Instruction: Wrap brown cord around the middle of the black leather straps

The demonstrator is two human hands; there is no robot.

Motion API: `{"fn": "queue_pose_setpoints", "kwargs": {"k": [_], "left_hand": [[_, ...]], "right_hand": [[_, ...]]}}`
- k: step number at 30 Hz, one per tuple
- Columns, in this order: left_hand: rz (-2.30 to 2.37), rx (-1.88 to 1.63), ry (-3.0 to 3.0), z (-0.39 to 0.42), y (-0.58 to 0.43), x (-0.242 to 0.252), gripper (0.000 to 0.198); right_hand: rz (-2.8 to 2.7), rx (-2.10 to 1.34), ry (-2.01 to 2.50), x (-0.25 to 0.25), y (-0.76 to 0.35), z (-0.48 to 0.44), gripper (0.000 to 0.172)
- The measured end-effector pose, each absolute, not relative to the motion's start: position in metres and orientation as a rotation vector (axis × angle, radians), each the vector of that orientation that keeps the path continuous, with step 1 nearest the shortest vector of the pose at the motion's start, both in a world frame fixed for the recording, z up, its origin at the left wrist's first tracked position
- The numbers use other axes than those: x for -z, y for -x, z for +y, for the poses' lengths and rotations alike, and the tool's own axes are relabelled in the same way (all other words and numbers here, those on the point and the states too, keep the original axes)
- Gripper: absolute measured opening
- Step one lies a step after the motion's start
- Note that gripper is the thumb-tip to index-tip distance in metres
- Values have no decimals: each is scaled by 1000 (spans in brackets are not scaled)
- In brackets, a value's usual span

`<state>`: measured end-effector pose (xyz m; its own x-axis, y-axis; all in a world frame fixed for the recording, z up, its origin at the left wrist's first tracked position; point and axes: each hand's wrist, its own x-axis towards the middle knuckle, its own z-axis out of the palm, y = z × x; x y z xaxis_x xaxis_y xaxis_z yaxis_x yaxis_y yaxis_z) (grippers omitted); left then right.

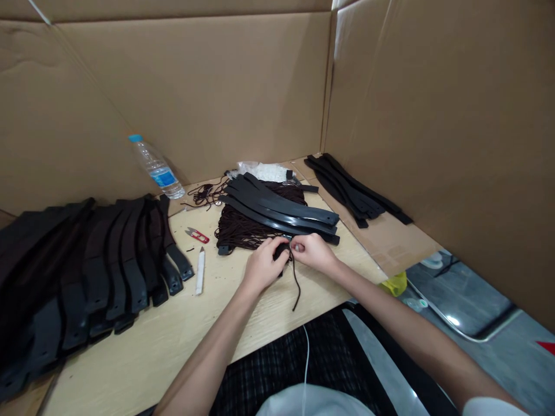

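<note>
My left hand [265, 264] is closed, thumb and fingers pinching a small dark piece that they mostly cover; it looks like the end of a black strip. Close beside it, the fingertips of my right hand [315, 252] are pressed together on a dark brown cord [297, 292]. The loose end of that cord hangs down onto the table between my hands. Just beyond my fingers lies a bundle of brown cords [236, 228], with several curved black strips [281, 202] stacked on top. The exact grip is partly hidden.
A large pile of black strips [99, 271] covers the left. Red thread snips [197, 235] and a white marker-like stick [200, 271] lie nearby. A water bottle [158, 169] leans against the cardboard wall [195, 86]. More strips [351, 188] and a plastic bag [260, 170] lie behind.
</note>
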<state>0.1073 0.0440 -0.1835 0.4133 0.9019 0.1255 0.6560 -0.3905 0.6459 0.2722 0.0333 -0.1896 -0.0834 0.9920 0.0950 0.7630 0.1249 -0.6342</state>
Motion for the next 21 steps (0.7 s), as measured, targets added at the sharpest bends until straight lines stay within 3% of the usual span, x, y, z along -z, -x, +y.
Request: {"fn": "queue_pose_setpoints", "kwargs": {"k": [17,21], "left_hand": [[1303,-644,-2115,48,-105,184,6],[1305,-653,-2104,47,-105,184,7]], "right_hand": [[-1840,-627,1639,189,-269,31,10],[-1831,-717,1544,189,-271,31,19]]}}
